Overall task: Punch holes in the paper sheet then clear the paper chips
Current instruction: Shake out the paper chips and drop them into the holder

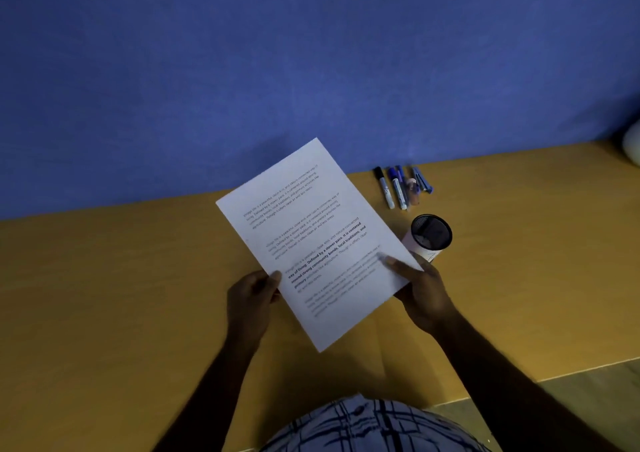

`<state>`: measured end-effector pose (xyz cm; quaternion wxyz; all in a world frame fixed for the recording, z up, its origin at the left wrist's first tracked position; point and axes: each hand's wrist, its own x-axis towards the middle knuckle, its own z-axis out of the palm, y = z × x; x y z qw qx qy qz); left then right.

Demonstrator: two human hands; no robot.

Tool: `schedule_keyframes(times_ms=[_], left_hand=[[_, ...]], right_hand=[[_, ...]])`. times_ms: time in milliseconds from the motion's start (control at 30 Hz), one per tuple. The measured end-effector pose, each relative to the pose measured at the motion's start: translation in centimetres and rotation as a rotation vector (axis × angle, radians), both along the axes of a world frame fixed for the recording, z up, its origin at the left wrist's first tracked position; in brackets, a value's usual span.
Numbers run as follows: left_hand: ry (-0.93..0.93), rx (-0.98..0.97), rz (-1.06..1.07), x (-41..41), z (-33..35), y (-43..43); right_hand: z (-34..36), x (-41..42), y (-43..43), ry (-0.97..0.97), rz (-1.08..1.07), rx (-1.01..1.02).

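A person holds a printed paper sheet [313,240] above the yellow surface [121,295].

The left hand [251,301] pinches the sheet's left edge, thumb on top; the right hand [420,288] grips its near right corner, thumb across the text. Just right of the sheet stands a black mesh cup [430,236]; several markers [398,188] lie beyond it by the blue wall [311,53].

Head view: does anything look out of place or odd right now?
No hole punch is in view. The markers lie loose by the wall, outside the mesh cup. The paper sheet, pinched by the left hand and right hand, looks flat and unpunched.
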<state>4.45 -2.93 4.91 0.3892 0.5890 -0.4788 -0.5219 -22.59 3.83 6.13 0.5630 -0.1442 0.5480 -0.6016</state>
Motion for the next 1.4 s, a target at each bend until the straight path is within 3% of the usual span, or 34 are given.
schedule_keyframes(times_ms=[133,233,400,533,800,1033,1400], left_hand=[[-0.003,-0.033,-0.055,2.9,0.2,-0.9],[-0.028,-0.028,-0.105,5.5,0.2,-1.3],[-0.064,0.022,-0.052,10.4,-1.0,-2.0],[-0.047,0.044,0.074,14.3,-2.3,-2.4],[-0.225,0.072,0.181,19.0,-5.5,-2.9],[-0.416,0.126,0.130,19.6,-7.7,-3.7],[-0.581,0.144,0.012,20.5,-8.8,-4.9]], right_hand=[[0.4,-0.2,-0.1,0.100,0.232,0.046],[0.4,1.3,-1.3,0.311,0.410,0.101],[-0.8,6.6,-3.6,0.634,0.531,0.159],[-1.7,11.2,-4.5,0.640,0.628,0.205],[-4.9,17.2,-5.1,0.620,0.751,0.287],[-7.4,19.2,-5.3,0.610,0.774,0.406],[-8.6,19.5,-4.6,0.872,0.822,0.362]])
